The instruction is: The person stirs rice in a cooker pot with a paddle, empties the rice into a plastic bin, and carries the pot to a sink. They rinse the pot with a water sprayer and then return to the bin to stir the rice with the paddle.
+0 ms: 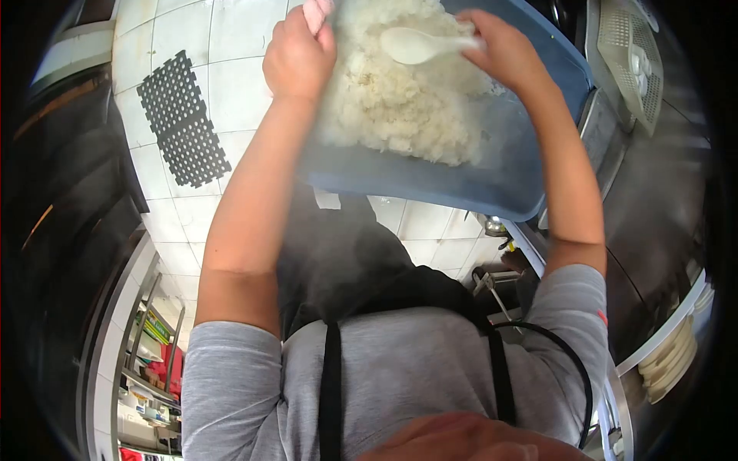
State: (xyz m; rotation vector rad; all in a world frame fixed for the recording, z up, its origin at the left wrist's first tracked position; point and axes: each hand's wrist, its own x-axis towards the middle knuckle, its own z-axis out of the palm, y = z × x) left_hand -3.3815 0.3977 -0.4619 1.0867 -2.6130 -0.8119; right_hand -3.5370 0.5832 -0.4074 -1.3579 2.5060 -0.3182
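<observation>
A blue tub holds a large mound of steaming white rice. My right hand, over the tub's far right part, is closed round the handle of a white rice paddle, whose flat head lies above the rice. At the tub's left side, my left hand is closed on a pink cloth. Whether that hand also touches the tub's rim cannot be made out.
A black perforated mat lies on the white tiled floor to the left. A white basket stands at the upper right. Shelves with assorted items are at the lower left.
</observation>
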